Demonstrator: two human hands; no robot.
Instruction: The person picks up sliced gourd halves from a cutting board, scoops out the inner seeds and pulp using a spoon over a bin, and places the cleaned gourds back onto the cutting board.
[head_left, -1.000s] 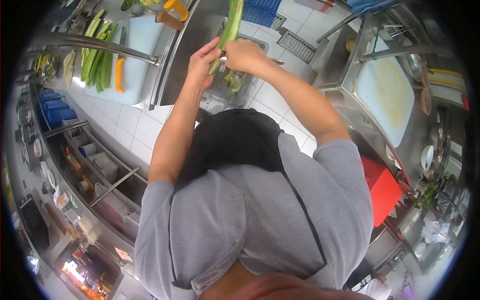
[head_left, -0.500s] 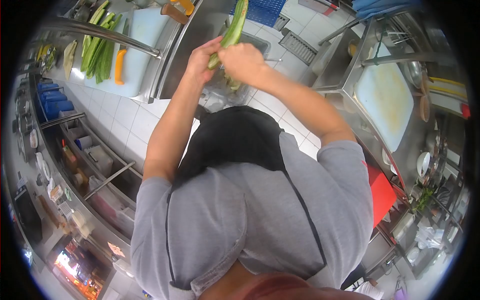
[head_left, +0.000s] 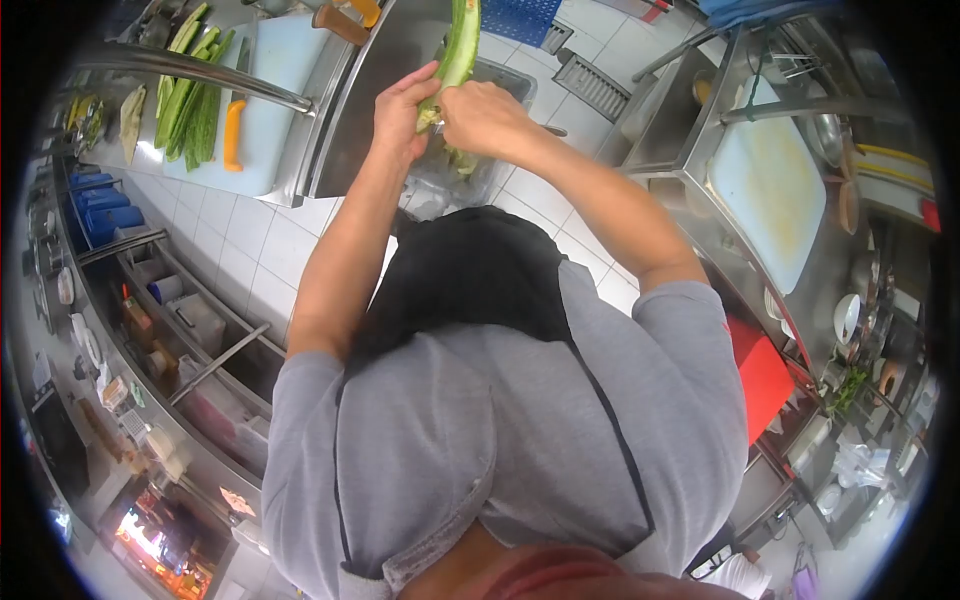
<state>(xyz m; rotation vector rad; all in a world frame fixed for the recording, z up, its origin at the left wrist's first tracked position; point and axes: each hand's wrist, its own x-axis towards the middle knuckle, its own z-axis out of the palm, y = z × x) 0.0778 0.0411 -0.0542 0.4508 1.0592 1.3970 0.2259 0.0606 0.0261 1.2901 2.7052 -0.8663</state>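
Note:
My left hand [head_left: 402,112] is closed around the lower part of a long halved zucchini [head_left: 462,45], held up at a slant. Against the cut side presses my right hand [head_left: 486,118], a fist from which the handle end of a spoon-like metal utensil [head_left: 555,130] sticks out; its head is hidden. Pale seedy pulp [head_left: 430,115] shows at the zucchini's lower end. Below both hands stands a clear plastic bin [head_left: 522,85] with pulp scraps [head_left: 460,160] in it.
Cut zucchini lengths [head_left: 195,110] and an orange-handled knife [head_left: 234,135] lie on a white cutting board [head_left: 275,90] at left. A metal rail [head_left: 190,68] crosses above it. At right, another cutting board [head_left: 768,195] rests on a steel counter. A blue crate [head_left: 515,20] is ahead.
The zucchini has shifted slightly, and more pale pulp shows at its lower end. My right hand has moved a little downward, and more of the utensil's handle shows.

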